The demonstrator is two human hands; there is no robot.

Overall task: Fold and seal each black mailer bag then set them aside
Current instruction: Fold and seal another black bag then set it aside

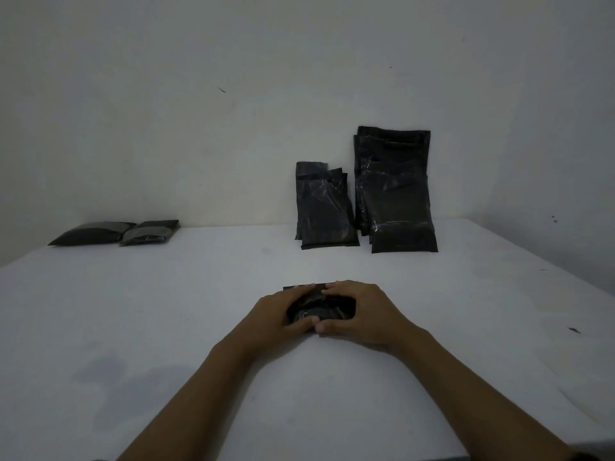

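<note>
A small black mailer bag (321, 306) lies on the white table (166, 311) in front of me, folded into a compact packet. My left hand (276, 314) grips its left side, fingers over the far edge and thumb at the near edge. My right hand (359, 314) grips its right side the same way. The two thumbs almost meet at the near edge. Much of the bag is hidden under my hands.
Two stacks of unfolded black mailer bags lean upright against the wall: a smaller stack (324, 207) and a taller stack (396, 191) to its right. Two folded black bags (113, 232) lie flat at the far left. A small dark speck (574, 330) is on the table's right.
</note>
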